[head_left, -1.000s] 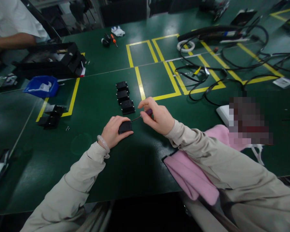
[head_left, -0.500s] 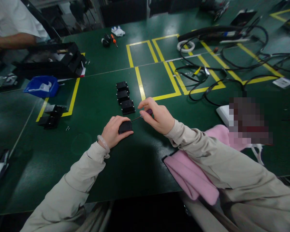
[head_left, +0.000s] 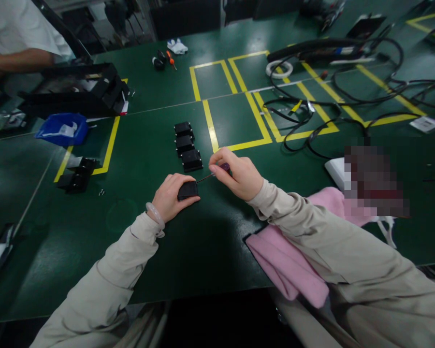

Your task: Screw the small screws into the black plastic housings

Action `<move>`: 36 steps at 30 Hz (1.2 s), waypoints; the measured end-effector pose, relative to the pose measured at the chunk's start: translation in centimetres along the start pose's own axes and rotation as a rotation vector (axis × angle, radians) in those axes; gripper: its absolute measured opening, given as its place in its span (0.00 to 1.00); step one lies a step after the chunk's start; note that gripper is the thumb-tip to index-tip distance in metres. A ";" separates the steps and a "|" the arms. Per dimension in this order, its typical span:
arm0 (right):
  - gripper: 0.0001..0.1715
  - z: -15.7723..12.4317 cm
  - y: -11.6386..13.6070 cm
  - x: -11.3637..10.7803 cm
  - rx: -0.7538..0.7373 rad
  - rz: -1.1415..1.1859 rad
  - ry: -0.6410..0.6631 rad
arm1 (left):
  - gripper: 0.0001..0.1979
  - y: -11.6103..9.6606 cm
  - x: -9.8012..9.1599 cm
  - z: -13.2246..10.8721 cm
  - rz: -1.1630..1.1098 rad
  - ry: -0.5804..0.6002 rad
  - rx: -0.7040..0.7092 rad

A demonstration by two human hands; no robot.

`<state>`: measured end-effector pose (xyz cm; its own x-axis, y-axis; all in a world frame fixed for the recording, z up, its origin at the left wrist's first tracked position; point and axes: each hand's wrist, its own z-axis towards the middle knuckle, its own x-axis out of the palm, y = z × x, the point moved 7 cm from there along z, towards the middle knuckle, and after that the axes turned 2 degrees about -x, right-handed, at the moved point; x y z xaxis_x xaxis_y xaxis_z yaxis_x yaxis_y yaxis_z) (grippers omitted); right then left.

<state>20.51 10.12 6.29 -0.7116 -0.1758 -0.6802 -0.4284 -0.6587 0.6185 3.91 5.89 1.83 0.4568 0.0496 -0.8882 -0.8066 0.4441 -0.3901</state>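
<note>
On the green table, my left hand (head_left: 170,195) grips a small black box (head_left: 187,190) between thumb and fingers. My right hand (head_left: 237,175) is closed around the dark purple handle of a screwdriver (head_left: 205,178). The screwdriver's thin shaft points left and its tip meets the right upper edge of the box. Just beyond my hands, three similar black boxes (head_left: 184,143) with shiny screws at their sides stand in a row. Several loose screws (head_left: 101,192) lie to the left of my left hand.
More black parts (head_left: 76,176) and a blue tray (head_left: 62,129) sit on the left, near a black bin (head_left: 76,92) and a co-worker's arm (head_left: 20,62). Coiled black cables (head_left: 308,137) spread at right. A pink cloth (head_left: 288,263) lies under my right forearm.
The fingers of my right hand have shifted slightly on the screwdriver handle. My left hand and the box have stayed in place.
</note>
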 end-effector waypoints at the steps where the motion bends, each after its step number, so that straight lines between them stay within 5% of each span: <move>1: 0.14 0.0 0.0 0.0 0.000 -0.001 -0.002 | 0.18 0.0 0.0 0.0 0.000 -0.004 0.004; 36: 0.13 0.0 0.2 0.0 0.015 -0.035 0.026 | 0.18 -0.3 -0.1 0.0 0.008 -0.043 0.060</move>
<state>20.42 9.99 6.45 -0.6814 -0.1719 -0.7114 -0.4611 -0.6540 0.5997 4.06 5.73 2.04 0.4676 0.0909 -0.8793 -0.7867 0.4964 -0.3670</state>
